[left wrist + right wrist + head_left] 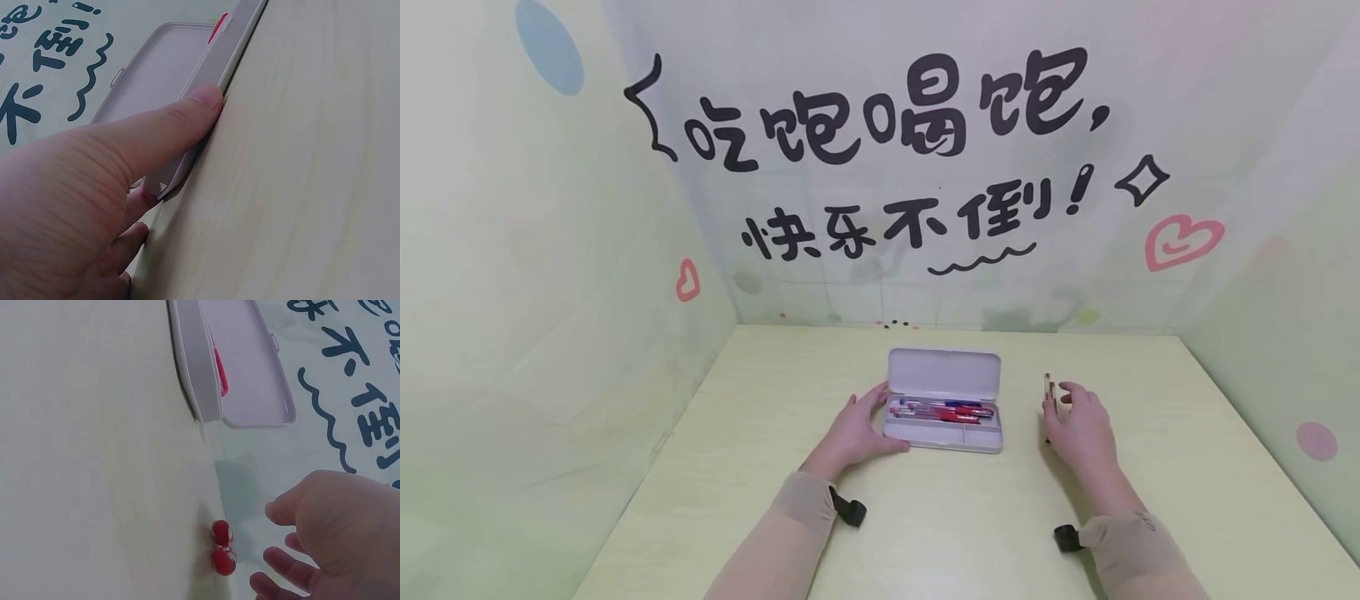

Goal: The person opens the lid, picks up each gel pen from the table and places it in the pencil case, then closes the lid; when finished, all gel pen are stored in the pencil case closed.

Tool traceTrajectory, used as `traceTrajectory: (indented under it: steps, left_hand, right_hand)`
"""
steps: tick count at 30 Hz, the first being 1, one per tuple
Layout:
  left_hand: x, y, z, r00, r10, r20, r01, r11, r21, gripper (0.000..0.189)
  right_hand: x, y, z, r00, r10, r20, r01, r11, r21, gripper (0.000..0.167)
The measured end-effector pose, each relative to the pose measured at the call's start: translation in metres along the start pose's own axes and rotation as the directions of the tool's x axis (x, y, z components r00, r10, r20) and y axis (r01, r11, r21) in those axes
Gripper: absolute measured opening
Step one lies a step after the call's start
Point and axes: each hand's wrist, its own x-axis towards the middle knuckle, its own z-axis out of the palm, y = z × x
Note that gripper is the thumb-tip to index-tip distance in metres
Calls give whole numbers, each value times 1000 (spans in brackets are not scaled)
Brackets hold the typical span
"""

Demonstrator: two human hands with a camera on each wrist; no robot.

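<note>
An open pencil case [983,439] lies on the table with its lid raised at the back. Several pens [943,412], some with red or blue parts, lie in its rear compartment. My left hand [853,433] holds the case by its left end, thumb along the front wall [206,97] and fingers round the far side. To the right of the case, my right hand [1082,425] is beside two pens [1048,392] on the table. Their red ends [223,560] show in the right wrist view, apart from the loosely bent fingers [290,565].
The pale wooden table [955,525] runs back to a printed wall [865,292] with dark lettering. Side walls stand at left and right. A divider splits the front part of the case into two compartments. Black straps with small blocks [852,512] sit at both wrists.
</note>
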Motion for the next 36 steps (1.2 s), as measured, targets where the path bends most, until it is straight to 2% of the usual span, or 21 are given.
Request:
traceTrajectory:
  steps: [7,12,16,23,31,36]
  left_hand:
    - [-1,-1,0,1000,-12,-4,12,1000,2,126]
    - [-2,-2,-1,1000,-31,-3,31,1000,0,126]
    - [-1,-3,-1,1000,-19,-5,19,1000,3,125]
    - [-2,-2,-2,1000,-20,-3,20,1000,-5,125]
    - [-3,-2,-2,1000,-15,-2,15,1000,-6,125]
    - [-2,-1,0,1000,-9,2,9,1000,-5,126]
  right_hand:
    - [-3,9,-4,993,59,98,-55,998,-44,66]
    - [-4,11,-4,990,67,124,-56,995,-88,65]
    - [-3,11,-5,987,87,135,-73,991,-108,62]
    - [-3,13,-5,986,111,124,-93,986,-138,55]
    - [-5,14,-9,985,140,105,-127,984,-122,43]
    - [-8,13,-10,987,153,58,-144,981,-128,41]
